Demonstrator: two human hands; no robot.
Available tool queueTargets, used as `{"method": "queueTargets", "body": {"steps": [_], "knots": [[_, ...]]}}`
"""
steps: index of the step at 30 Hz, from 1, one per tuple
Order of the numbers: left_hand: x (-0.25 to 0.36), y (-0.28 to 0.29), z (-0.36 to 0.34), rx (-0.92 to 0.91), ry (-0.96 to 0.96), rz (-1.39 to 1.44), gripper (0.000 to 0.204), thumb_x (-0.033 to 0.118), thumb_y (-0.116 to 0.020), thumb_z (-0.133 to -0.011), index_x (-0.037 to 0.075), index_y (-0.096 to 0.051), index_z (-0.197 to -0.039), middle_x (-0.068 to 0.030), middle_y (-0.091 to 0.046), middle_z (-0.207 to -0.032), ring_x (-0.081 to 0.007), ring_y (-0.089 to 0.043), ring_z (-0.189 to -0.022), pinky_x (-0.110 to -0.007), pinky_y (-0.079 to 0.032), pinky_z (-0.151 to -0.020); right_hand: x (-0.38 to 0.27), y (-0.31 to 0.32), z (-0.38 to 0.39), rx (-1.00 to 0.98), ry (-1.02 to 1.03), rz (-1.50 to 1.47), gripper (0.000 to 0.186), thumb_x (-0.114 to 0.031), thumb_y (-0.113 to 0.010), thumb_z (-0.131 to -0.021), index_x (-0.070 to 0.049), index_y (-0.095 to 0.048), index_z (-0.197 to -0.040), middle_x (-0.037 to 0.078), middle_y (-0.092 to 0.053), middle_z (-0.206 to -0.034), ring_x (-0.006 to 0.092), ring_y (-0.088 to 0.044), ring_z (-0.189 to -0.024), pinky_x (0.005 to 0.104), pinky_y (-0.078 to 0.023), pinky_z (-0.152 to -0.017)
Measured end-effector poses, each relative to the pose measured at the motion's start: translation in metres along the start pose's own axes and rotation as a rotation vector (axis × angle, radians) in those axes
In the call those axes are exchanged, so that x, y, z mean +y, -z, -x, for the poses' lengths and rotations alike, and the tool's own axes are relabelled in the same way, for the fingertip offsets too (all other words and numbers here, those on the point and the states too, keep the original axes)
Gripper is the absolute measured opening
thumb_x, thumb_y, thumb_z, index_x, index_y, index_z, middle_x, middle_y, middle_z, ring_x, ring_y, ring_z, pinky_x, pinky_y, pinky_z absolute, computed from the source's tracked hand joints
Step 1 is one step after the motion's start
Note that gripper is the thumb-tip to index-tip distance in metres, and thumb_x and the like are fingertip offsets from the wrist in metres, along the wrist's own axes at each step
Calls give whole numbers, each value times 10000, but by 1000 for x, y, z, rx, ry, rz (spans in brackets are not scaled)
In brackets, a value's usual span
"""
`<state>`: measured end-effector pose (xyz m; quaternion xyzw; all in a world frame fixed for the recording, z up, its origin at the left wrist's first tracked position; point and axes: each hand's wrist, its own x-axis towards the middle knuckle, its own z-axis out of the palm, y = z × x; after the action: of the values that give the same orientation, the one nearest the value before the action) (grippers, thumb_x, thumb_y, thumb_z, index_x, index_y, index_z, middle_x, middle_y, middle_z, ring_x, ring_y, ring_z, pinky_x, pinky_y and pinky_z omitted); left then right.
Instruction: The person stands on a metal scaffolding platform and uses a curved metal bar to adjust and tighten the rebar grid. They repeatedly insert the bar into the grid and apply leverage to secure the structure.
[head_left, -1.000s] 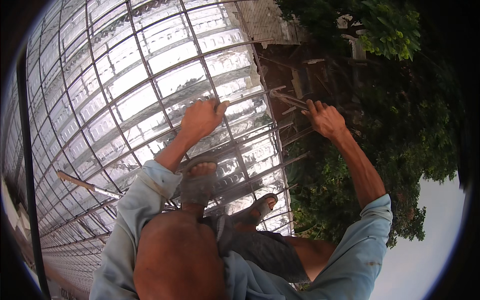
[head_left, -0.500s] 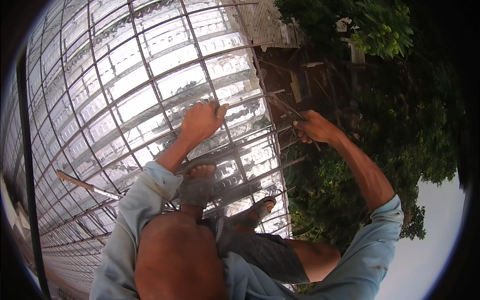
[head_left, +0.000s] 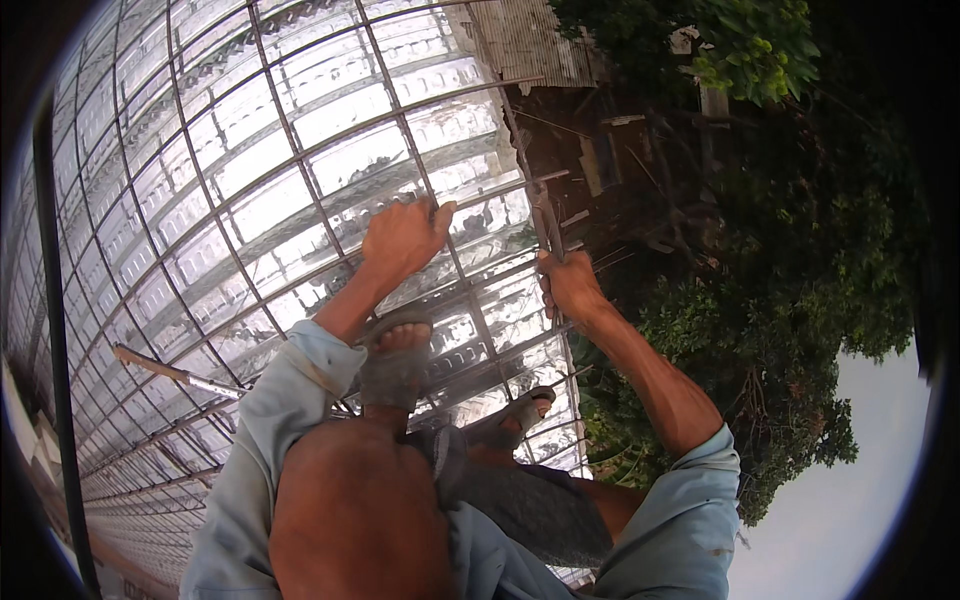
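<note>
My left hand (head_left: 403, 240) is closed on a steel bar of the rebar grid (head_left: 322, 147), near a crossing, with the thumb up. My right hand (head_left: 572, 284) is wrapped round dark metal pincers (head_left: 546, 218) at the grid's right edge. The head of the pincers lies at a protruding bar end (head_left: 550, 178); whether they bite on it is too small to tell. Under the grid lies shiny, ribbed silvery decking (head_left: 265, 175). My sandalled feet (head_left: 405, 338) stand on the grid below my hands.
A tool with a wooden end and a silvery shaft (head_left: 180, 374) lies at left on the grid. A dark pole (head_left: 55, 330) runs along the far left. Past the deck's right edge are a drop, a corrugated roof (head_left: 530, 40) and leafy trees (head_left: 800, 260).
My right hand has moved left, toward the grid, and the pincers have swung to a steeper, more upright angle. My left hand has stayed on the bar.
</note>
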<state>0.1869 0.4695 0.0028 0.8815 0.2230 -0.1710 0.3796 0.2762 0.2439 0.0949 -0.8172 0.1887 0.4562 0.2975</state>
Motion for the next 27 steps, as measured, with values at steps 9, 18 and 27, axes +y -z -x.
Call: {"method": "queueTargets", "body": {"steps": [9,18,27], "knots": [[1,-3,2,12,-16,-32,590,535,-466,-1042,11,-728,-972,-277,-707,-806,-470,-702,-799,-558,-550,-757,24,-1,4,293,383,709,363,-188,-648,-926,85,-556,-1146,231,-686,-761,329,-725,-694,474,-576,-576],[1,-3,3,40,-30,-44,585,534,-456,-1043,26,-741,-986,-281,-699,-764,-474,-705,-784,-560,-556,-761,-9,50,31,587,906,1656,518,-46,-669,-833,182,-574,-1288,227,-642,-1037,291,-679,-839,429,-554,-668],[-2,-5,2,37,-36,-67,590,541,-452,-1042,29,-738,-985,-284,-699,-763,-478,-707,-784,-564,-561,-751,-51,73,33,367,883,1838,248,-128,-722,-792,38,-761,-973,185,-705,-934,285,-704,-806,440,-582,-673]]}}
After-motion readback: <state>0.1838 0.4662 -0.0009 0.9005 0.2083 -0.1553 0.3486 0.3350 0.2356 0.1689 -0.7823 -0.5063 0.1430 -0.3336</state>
